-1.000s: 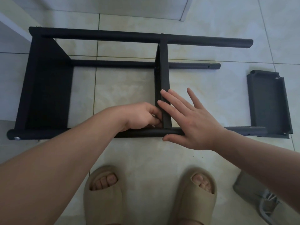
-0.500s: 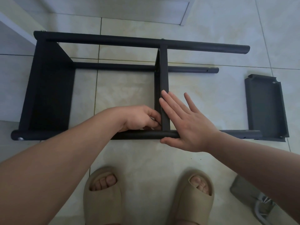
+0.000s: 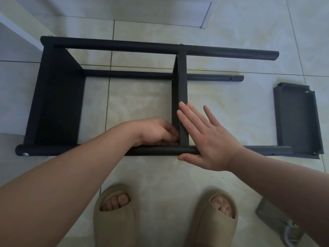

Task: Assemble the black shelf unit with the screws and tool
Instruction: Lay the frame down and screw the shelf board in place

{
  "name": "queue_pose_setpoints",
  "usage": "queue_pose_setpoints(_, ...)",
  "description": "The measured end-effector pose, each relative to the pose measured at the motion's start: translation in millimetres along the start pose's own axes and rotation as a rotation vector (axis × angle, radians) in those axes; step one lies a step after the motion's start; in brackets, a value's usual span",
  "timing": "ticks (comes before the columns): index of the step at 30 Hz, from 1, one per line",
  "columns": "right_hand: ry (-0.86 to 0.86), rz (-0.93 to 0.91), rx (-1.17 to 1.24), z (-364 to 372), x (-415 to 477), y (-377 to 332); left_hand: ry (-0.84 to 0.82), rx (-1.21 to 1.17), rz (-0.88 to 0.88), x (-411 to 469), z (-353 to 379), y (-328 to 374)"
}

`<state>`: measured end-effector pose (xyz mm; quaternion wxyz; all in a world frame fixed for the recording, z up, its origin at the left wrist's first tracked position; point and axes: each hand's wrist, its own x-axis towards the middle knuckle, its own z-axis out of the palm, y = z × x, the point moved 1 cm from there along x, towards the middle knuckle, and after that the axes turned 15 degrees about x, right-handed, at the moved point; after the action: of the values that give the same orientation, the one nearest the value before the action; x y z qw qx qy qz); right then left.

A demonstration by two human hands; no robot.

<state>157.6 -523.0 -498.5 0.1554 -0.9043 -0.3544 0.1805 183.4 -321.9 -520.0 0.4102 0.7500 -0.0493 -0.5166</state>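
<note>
Currently the black shelf unit (image 3: 58,104) lies on its side on the tiled floor (image 3: 138,104), its long poles running from 9 o'clock to 3 o'clock in front of the person.

- End panel: fixed at the 9 o'clock end, between the far pole (image 3: 142,46) and the near pole (image 3: 160,150). A silver screw head (image 3: 26,154) shows in the near pole's tip.
- Middle shelf panel (image 3: 182,82): stands on edge, spanning from the far pole to the near pole. A small screw (image 3: 181,44) shows where it meets the far pole.
- Lower back pole (image 3: 124,73): lies on the floor, with an open hole near its 3 o'clock tip.
- Loose shelf tray (image 3: 297,120): lies flat on the floor at 3 o'clock, hollow side up. The near pole's free end reaches its near corner; whether they touch I cannot tell.

Left hand (image 3: 153,131): fingers curled into the inner corner where the middle panel meets the near pole, on the panel's 9 o'clock side. The fingertips are hidden against the panel, so whether they pinch anything I cannot tell.

Right hand (image 3: 204,139): flat and spread, fingers straight. The index and middle fingers lie against the panel's 3 o'clock side, and the thumb sits just under the near pole.

At 6 o'clock, two feet in tan slippers (image 3: 114,214). At 4 o'clock, a grey object (image 3: 277,223), too blurred to name.
</note>
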Motion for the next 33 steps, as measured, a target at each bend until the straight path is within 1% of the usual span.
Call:
queue_pose_setpoints(8, 0.031, -0.008, 0.009, 1.3, -0.4, 1.3, 0.032, 0.207, 0.056, -0.1, -0.6, 3.7)
queue_pose_setpoints(16, 0.055, -0.024, -0.022, -0.6, -0.4, 3.1, 0.054, 0.278, 0.070, 7.0, -0.4, 0.2)
queue_pose_setpoints(22, 0.061, -0.028, -0.039, 0.6, -0.9, 3.5, 0.047, 0.203, 0.072, 4.1, 2.4, -3.3)
queue_pose_setpoints(27, 0.052, -0.012, -0.012, 1.7, -0.9, 1.7, 0.044, 0.057, 0.069, 4.5, 3.3, -5.7)
queue_pose_setpoints(30, 0.051, -0.010, -0.010, 1.7, -1.0, 0.8, 0.067, 0.019, 0.056, 7.8, 3.8, -8.0)
queue_pose_setpoints(33, 0.061, -0.008, -0.001, 2.0, -1.4, 0.5, 0.078, -0.142, 0.012, 11.1, 4.5, -9.8)
